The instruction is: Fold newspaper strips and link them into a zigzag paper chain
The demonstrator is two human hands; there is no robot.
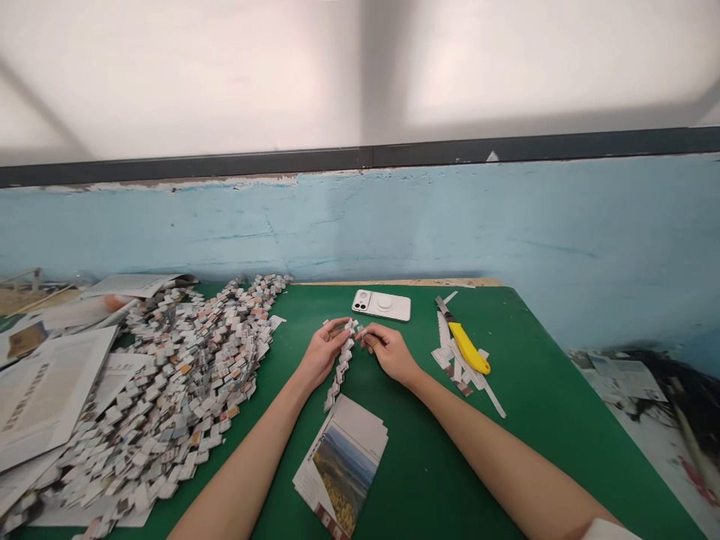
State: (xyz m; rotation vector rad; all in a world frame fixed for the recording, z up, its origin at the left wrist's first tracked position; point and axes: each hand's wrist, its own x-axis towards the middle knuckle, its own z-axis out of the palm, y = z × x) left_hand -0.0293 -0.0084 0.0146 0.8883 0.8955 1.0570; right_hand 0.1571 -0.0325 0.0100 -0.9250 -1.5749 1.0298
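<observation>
My left hand (324, 349) pinches the upper end of a folded-paper chain (340, 370), a zigzag strip of small interlocked paper links. The chain hangs down past my fingers, its lower end touching a stack of printed paper sheets (343, 465) with a landscape picture on top. Just to the right, my right hand (389, 351) has thumb and fingers pinched together on a small whitish paper piece (361, 332), close to the chain's top end. Whether that piece is joined to the chain I cannot tell.
A large heap of folded-paper chains (185, 382) covers the left side, beside printed sheets (50, 382). Behind my hands lies a white phone (382, 305). A yellow-handled knife (468, 346) rests on paper strips (450, 360) at right. The green table (540, 420) meets a blue wall (394, 217).
</observation>
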